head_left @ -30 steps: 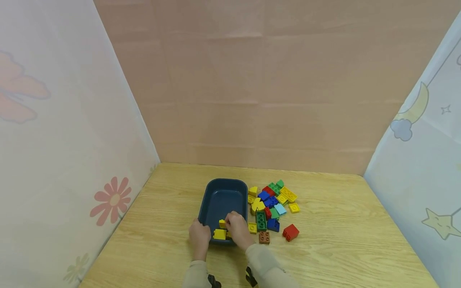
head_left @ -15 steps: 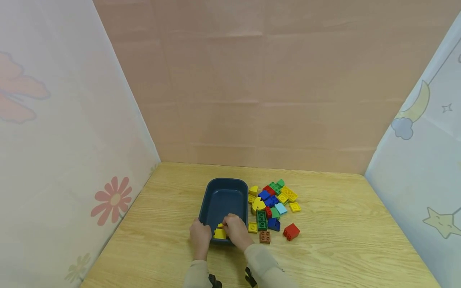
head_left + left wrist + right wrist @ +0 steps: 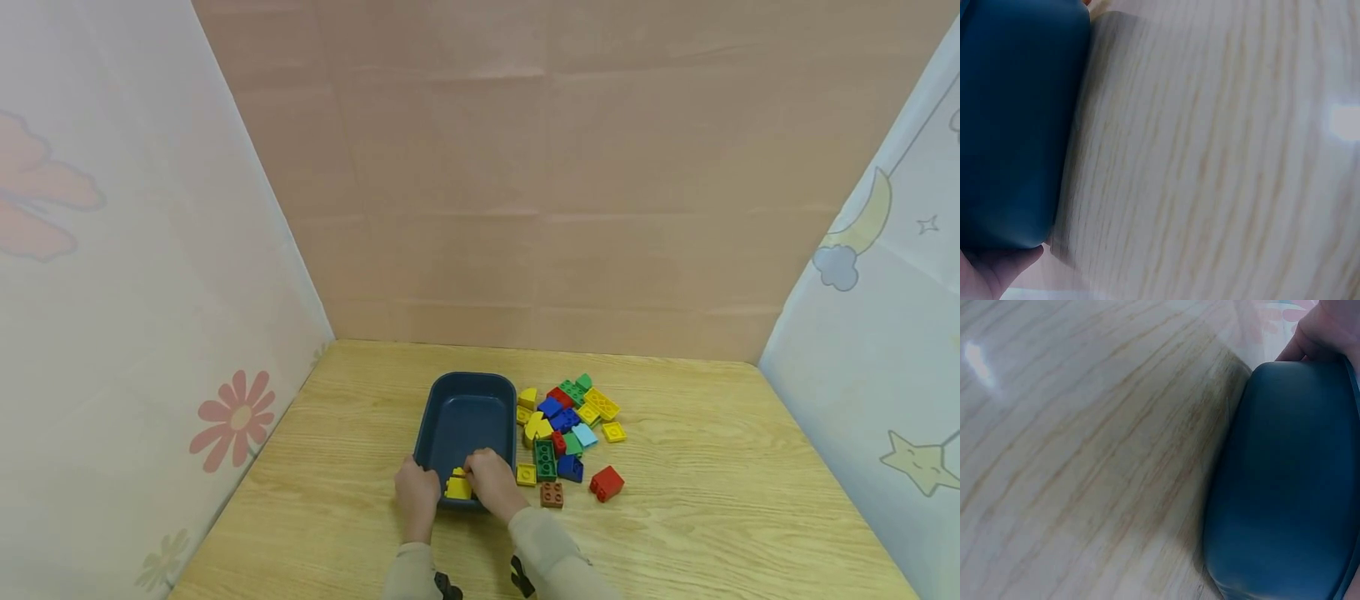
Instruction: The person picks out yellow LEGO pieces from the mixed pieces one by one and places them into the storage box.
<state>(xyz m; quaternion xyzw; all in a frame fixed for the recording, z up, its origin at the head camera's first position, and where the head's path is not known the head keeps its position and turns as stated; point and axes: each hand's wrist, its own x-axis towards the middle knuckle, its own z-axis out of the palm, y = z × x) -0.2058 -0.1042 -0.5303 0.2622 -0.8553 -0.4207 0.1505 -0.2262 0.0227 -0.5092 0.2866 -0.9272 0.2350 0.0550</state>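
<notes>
A dark blue tray [image 3: 467, 425] rests on the table, longer from front to back. My left hand [image 3: 417, 493] grips its left rim near the front corner. In the right wrist view the left hand [image 3: 1325, 331] shows at the tray wall [image 3: 1285, 475]. My right hand [image 3: 493, 483] reaches over the right rim, fingers curled at a small yellow block [image 3: 458, 472], mostly hidden by the fingers and the block in front. A larger yellow block [image 3: 458, 488] lies at the tray's near end. The left wrist view shows the tray's outer wall [image 3: 1016, 125] and part of the left hand [image 3: 997, 272].
Right of the tray lies a loose heap of toy bricks, among them a dark green brick [image 3: 545, 460], a light blue one [image 3: 584, 435] and a brown one [image 3: 551, 494]. A red brick [image 3: 606, 483] lies apart. Printed cloth walls [image 3: 262, 250] bound the wooden table [image 3: 697, 467].
My right hand has shifted slightly down and toward the tray's near end, and the small yellow block is now more hidden. The left hand and tray have stayed put.
</notes>
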